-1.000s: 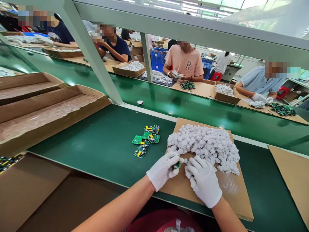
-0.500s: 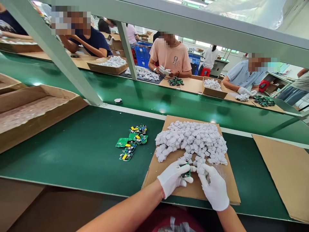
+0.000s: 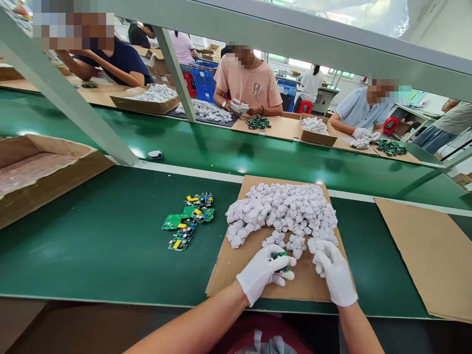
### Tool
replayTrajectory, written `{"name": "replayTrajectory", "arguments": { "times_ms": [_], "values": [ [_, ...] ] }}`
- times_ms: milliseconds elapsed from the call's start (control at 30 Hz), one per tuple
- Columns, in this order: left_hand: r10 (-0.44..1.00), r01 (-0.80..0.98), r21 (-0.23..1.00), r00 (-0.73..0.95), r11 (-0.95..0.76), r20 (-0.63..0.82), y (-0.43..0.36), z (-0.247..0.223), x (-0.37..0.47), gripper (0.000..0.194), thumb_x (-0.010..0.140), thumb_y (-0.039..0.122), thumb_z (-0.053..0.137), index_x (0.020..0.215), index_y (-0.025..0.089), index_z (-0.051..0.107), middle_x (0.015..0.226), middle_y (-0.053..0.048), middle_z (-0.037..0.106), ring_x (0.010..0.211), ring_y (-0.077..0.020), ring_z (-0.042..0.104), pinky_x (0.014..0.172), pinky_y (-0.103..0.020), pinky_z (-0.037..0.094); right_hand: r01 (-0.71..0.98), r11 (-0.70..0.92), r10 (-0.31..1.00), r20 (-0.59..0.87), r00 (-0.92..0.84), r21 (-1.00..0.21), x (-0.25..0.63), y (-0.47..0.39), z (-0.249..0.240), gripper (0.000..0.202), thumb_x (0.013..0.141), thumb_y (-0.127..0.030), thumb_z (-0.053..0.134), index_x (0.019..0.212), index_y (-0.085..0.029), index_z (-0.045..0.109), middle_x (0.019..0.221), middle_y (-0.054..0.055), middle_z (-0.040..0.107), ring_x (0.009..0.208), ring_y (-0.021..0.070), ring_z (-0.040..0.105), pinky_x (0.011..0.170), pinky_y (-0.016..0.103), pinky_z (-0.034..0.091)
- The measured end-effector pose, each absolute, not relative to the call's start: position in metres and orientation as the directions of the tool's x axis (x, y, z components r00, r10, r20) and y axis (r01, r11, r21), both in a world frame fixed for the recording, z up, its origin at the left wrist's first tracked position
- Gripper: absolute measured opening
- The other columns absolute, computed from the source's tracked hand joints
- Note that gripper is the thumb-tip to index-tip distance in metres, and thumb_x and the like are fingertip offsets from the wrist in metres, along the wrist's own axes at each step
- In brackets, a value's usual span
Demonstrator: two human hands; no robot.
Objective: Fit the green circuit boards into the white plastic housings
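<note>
My left hand (image 3: 263, 273), in a white glove, grips a small green circuit board (image 3: 280, 263) between thumb and fingers, above the cardboard sheet (image 3: 236, 275). To the right, my gloved right hand (image 3: 332, 270) has its fingers curled at the near right edge of a heap of small white pieces (image 3: 280, 209). White glove against white pieces hides what its fingertips hold, if anything. A few of the pieces lie in small clumps (image 3: 296, 246) between the two hands. Left of the sheet, several green circuit boards with yellow parts (image 3: 184, 226) lie overlapping on the green bench.
A shallow cardboard box (image 3: 55, 172) stands at the left. Another cardboard sheet (image 3: 424, 255) lies at the right. A metal frame post (image 3: 73, 88) slants up from the bench. Across the green belt (image 3: 206, 147), co-workers sit by white pieces and boards. A small round white item (image 3: 155, 154) rests there.
My right hand has moved right, away from the small clumps and my left hand. The left hand still holds the circuit board. The whole view has shifted slightly.
</note>
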State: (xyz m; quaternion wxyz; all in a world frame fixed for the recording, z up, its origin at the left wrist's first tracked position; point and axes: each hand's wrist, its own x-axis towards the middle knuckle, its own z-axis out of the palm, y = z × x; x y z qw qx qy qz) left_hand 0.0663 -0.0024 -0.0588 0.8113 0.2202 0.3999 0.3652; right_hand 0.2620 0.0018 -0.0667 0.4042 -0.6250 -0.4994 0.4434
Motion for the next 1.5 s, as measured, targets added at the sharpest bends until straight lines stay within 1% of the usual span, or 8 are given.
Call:
{"name": "replayTrajectory", "arguments": {
  "times_ms": [133,367,633,800,900,1100,1333,1500],
  "values": [
    [0.761,-0.37,0.679,0.455,0.634,-0.462,-0.001,-0.061,0.068,0.041,0.062,0.036,0.074,0.079,0.019,0.04,0.085,-0.005,0.065,0.059,-0.0145,0.066,0.044,-0.019,0.046,0.712,0.009,0.991,0.101,0.087,-0.702,0.26,0.002,-0.074,0.024,0.076,-0.034,0.055,0.095,-0.025,0.066,0.093,0.005,0.066,0.078,0.0196,0.056,0.066,0.028,0.039],
    [0.753,-0.401,0.655,0.496,0.641,-0.433,0.0,-0.07,0.066,0.043,0.063,0.036,0.075,0.08,0.019,0.039,0.083,-0.005,0.065,0.058,-0.0143,0.065,0.044,-0.019,0.046,0.321,-0.193,0.98,-0.195,0.027,-0.927,0.278,0.022,-0.07,0.024,0.075,-0.041,0.056,0.088,-0.021,0.06,0.055,-0.005,0.052,0.043,0.0105,0.045,0.042,0.021,0.032],
    [0.75,-0.431,0.623,0.487,0.652,-0.447,0.0,-0.067,0.063,0.044,0.068,0.036,0.071,0.096,0.019,0.042,0.08,-0.004,0.065,0.053,-0.013,0.064,0.04,-0.017,0.043,-0.043,-0.251,0.968,-0.252,0.006,-0.967,0.294,0.025,-0.053,0.034,0.073,-0.052,0.049,0.087,-0.021,0.052,0.072,0.0,0.053,0.053,0.012,0.051,0.04,0.022,0.036],
    [0.748,-0.442,0.61,0.485,0.657,-0.454,0.0,-0.067,0.063,0.04,0.072,0.034,0.068,0.1,0.017,0.045,0.088,-0.007,0.065,0.054,-0.0131,0.064,0.04,-0.018,0.042,-0.041,-0.242,0.967,-0.245,0.071,-0.969,0.293,0.017,-0.051,0.034,0.079,-0.052,0.049,0.067,-0.02,0.048,0.057,-0.003,0.045,0.041,0.0076,0.036,0.033,0.018,0.023],
    [0.748,-0.493,0.565,0.485,0.662,-0.453,0.0,-0.069,0.061,0.039,0.073,0.032,0.067,0.103,0.016,0.046,0.095,-0.009,0.064,0.062,-0.0147,0.066,0.048,-0.02,0.047,0.165,-0.172,0.98,-0.152,0.127,-0.971,0.3,0.006,-0.059,0.021,0.077,-0.039,0.061,0.082,-0.019,0.059,0.063,-0.001,0.054,0.051,0.0107,0.046,0.042,0.021,0.038],
    [0.729,-0.495,0.54,0.53,0.681,-0.432,-0.003,-0.071,0.056,0.043,0.074,0.028,0.066,0.109,0.016,0.045,0.095,-0.009,0.063,0.064,-0.0153,0.065,0.051,-0.022,0.046,0.904,0.197,0.957,0.273,-0.094,-0.379,0.315,-0.025,-0.089,0.031,0.086,-0.025,0.044,0.111,-0.019,0.062,0.12,0.01,0.059,0.117,0.0286,0.048,0.098,0.048,0.038],
    [0.727,-0.462,0.569,0.522,0.68,-0.446,-0.004,-0.066,0.056,0.04,0.075,0.028,0.066,0.109,0.016,0.047,0.096,-0.01,0.063,0.065,-0.0149,0.065,0.052,-0.022,0.046,0.935,0.353,0.931,0.107,-0.35,-0.013,0.309,-0.05,-0.091,0.06,0.085,-0.035,0.048,0.14,-0.013,0.033,0.146,0.01,0.032,0.135,0.03,0.024,0.108,0.048,0.025],
    [0.733,-0.451,0.585,0.506,0.674,-0.454,-0.004,-0.064,0.056,0.041,0.074,0.029,0.067,0.108,0.016,0.048,0.095,-0.009,0.063,0.064,-0.0143,0.064,0.051,-0.022,0.045,0.992,0.104,0.979,0.17,-0.114,0.064,0.319,-0.035,-0.09,0.062,0.084,-0.039,0.046,0.136,-0.005,0.038,0.143,0.019,0.035,0.133,0.0365,0.025,0.107,0.056,0.018]
  ]
}}
